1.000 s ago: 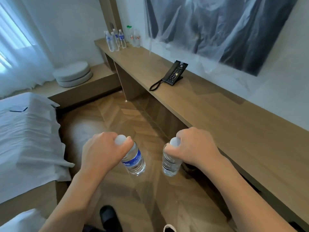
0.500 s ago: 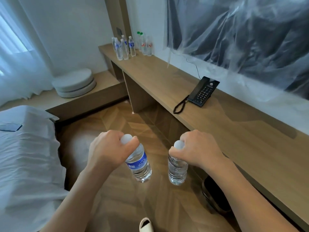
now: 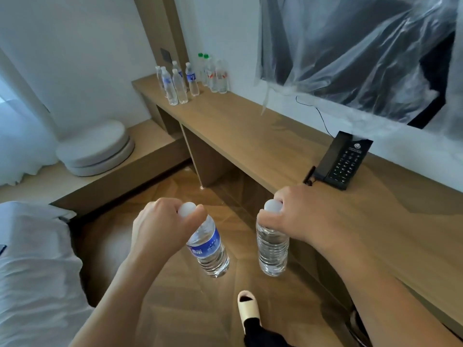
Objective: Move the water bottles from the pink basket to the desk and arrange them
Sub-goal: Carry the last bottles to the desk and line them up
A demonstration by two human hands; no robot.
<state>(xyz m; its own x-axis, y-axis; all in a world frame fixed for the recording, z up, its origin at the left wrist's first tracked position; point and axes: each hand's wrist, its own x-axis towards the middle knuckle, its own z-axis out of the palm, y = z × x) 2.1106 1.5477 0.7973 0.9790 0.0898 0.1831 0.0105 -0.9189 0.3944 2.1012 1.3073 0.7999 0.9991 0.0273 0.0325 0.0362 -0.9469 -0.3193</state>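
The left hand (image 3: 160,227) grips the neck of a blue-labelled water bottle (image 3: 209,249), white cap showing between the fingers; the label's white writing is too blurred to read. The right hand (image 3: 303,216) clasps an unlabelled clear bottle (image 3: 271,249) likewise. Both hang over the wooden floor (image 3: 180,309) beside the desk (image 3: 250,131). More bottles (image 3: 179,85) cluster at the desk's far end; a black telephone (image 3: 344,162) sits nearer.

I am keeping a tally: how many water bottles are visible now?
11: a blue-labelled bottle in the left hand, a plain bottle in the right hand, about nine standing at the far end of the desk: five in front, four behind. Overlap may hide more.
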